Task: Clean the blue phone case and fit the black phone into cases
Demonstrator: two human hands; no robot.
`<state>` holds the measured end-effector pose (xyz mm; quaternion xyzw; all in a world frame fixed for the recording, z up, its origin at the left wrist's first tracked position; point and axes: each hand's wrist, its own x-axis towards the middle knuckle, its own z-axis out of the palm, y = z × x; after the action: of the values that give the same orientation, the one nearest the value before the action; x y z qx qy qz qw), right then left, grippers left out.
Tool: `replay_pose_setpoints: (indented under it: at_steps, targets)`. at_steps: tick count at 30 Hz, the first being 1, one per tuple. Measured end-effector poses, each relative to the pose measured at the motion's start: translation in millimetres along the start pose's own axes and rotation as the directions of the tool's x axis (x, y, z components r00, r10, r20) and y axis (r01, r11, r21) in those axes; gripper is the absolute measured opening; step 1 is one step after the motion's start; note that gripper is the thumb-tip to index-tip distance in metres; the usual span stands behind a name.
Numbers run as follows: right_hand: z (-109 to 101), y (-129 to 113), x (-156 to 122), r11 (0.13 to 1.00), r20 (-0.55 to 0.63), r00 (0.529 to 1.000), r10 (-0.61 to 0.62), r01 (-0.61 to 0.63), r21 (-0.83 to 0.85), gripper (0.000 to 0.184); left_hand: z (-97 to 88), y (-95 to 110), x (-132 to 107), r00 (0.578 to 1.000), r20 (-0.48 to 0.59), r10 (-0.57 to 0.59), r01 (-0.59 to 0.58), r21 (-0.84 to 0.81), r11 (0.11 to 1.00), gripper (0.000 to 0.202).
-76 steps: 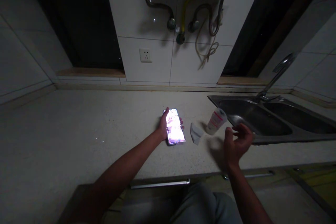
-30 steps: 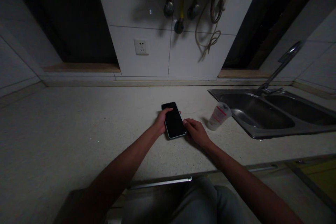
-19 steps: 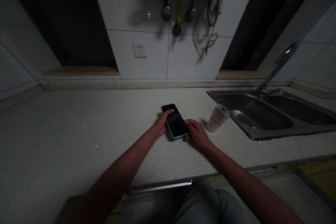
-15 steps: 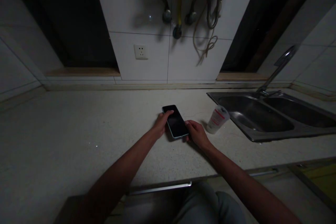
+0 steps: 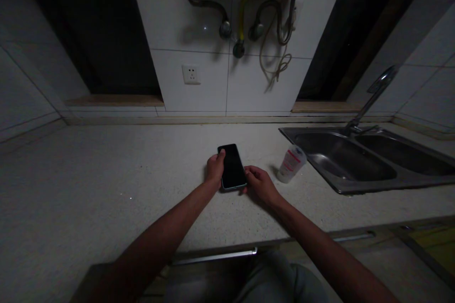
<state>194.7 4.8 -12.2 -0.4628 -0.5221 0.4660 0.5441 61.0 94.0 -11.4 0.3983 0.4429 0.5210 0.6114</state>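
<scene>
A smartphone (image 5: 233, 168) with a dark screen is held above the pale countertop (image 5: 170, 151), face up. My left hand (image 5: 214, 168) is closed round its left edge, the thumb lying along the front near the upper left. On the opposite side my right hand (image 5: 260, 182) grips the lower right edge with bent fingers; some of its fingertips are hidden under the phone. Just right of that hand stands a translucent plastic cup (image 5: 292, 164) with red print, looking tilted in this wide view.
A steel double sink (image 5: 337, 188) with a chrome faucet (image 5: 373, 94) is set in the counter at the right. On the tiled wall are a power socket (image 5: 191, 75), a yellow hose (image 5: 245, 4) and a looped cord (image 5: 280, 68). A metal handle (image 5: 216, 256) runs below the counter edge.
The phone has turned more upright in view and shifted slightly left. My left thumb has drawn back from the screen towards its left edge. My right hand has moved slightly left with the phone.
</scene>
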Motion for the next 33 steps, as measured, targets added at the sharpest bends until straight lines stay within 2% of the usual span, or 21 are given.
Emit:
replay_pose_setpoints:
  at_steps: [3,6,19,21,24,26,28,30,32,33]
  targets:
    - [4,0,-1,0.998,0.004,1.000,-0.007,0.007,0.061,0.034,0.2,2,-1,0.997,-0.051,0.059,-0.056,0.075,0.996,0.044]
    - [7,0,-2,0.999,0.013,1.000,-0.018,0.017,0.051,0.034,-0.4,4,0,0.996,-0.057,0.063,-0.059,0.075,0.995,0.044]
    - [7,-3,-5,0.997,-0.050,0.996,-0.068,0.070,0.025,0.038,2.8,15,-5,0.994,-0.104,-0.038,0.048,0.089,0.995,0.037]
    - [8,-3,-7,0.997,-0.047,0.997,-0.064,0.066,0.030,0.041,2.6,16,-5,0.995,-0.083,-0.047,0.053,0.062,0.997,0.038]
    - [10,-4,-10,0.997,-0.030,0.999,-0.038,0.040,0.067,0.045,1.1,16,-3,0.997,0.018,-0.078,0.078,0.032,0.996,0.041]
    - [10,-3,-10,0.996,-0.043,0.999,-0.020,0.024,0.084,0.046,-0.3,18,-3,0.999,0.044,-0.032,0.030,0.054,0.998,0.040]
    - [10,-1,-8,0.997,-0.077,0.997,-0.007,0.014,0.079,0.045,-1.5,19,-6,0.999,0.019,0.036,-0.038,0.106,0.994,0.040]
    - [8,1,-5,0.998,-0.119,0.993,-0.001,0.009,0.069,0.043,-1.7,19,-12,0.997,0.018,0.073,-0.075,0.159,0.984,0.061]
    - [5,4,-2,0.998,-0.169,0.986,0.005,0.005,0.059,0.040,-0.7,17,-19,0.987,0.104,0.121,-0.139,0.192,0.972,0.089]
    - [3,5,-1,0.999,-0.192,0.981,0.008,0.002,0.052,0.039,0.1,16,-22,0.976,0.156,0.154,-0.185,0.208,0.960,0.097]
